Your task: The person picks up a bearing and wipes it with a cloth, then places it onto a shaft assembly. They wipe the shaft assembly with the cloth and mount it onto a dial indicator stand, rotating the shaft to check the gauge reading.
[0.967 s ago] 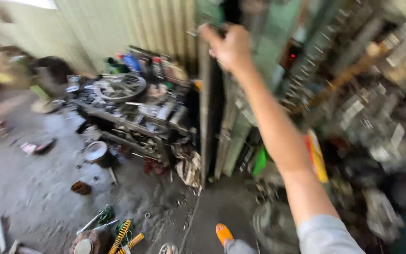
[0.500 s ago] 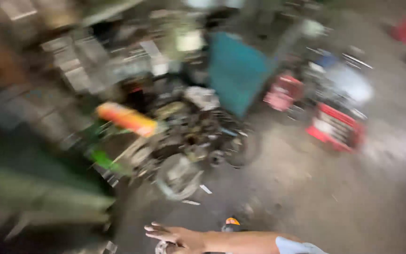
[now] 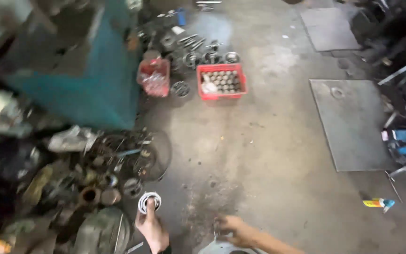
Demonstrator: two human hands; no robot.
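Our left hand (image 3: 152, 229) is clamped on a white ring-shaped part (image 3: 149, 202), held up off the concrete floor (image 3: 269, 155) beside the scrap pile (image 3: 95, 174); our right hand (image 3: 238, 230) grips a small metal piece, fingers curled shut, red crate (image 3: 222, 81) well apart

- We see a stained concrete floor (image 3: 269, 155) carrying everything.
- Landmark: red crate (image 3: 222, 81) of metal cylinders.
- Just left of it: smaller red basket (image 3: 154, 76).
- Well right: flat metal plate (image 3: 353, 122).
- Far below-left: scrap-metal pile (image 3: 104, 174).
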